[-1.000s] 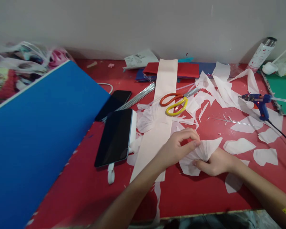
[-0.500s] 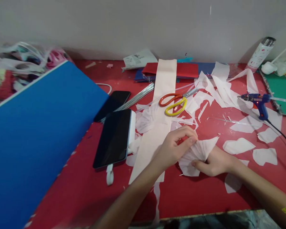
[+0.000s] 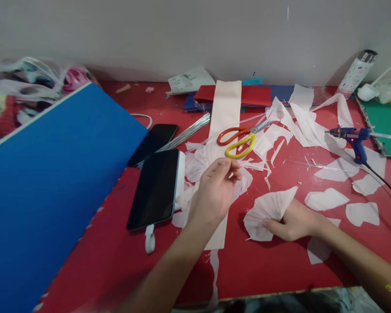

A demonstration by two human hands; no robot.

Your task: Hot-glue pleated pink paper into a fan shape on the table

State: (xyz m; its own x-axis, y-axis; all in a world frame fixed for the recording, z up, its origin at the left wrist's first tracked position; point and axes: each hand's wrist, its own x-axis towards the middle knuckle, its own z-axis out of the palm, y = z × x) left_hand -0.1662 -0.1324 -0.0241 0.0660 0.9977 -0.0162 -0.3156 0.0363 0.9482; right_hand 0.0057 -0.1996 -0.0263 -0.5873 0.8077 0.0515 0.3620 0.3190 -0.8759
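Note:
My right hand [image 3: 293,221] is closed on a white pleated paper petal [image 3: 267,211], the thumb lying on its front face. The petal fans out to the left of that hand, just above the red table. My left hand [image 3: 217,189] is apart from it, over a long cream paper strip [image 3: 226,108]. Its fingers are curled in toward the thumb; whatever they may hold is hidden. Scissors [image 3: 237,141] with one red and one yellow handle lie just beyond the left hand. Another pleated white piece [image 3: 200,163] rests left of the strip.
A blue board [image 3: 65,187] takes up the left side. Beside it are a tablet [image 3: 154,189], a black phone [image 3: 156,141] and silver wires [image 3: 189,132]. At the right lie a blue glue gun [image 3: 355,141] and cut paper petals [image 3: 326,199]. A bottle [image 3: 358,74] stands by the wall.
My left hand has come off the pleated paper petal and moved left and slightly up, over the cream strip. My right hand keeps the petal in the same place.

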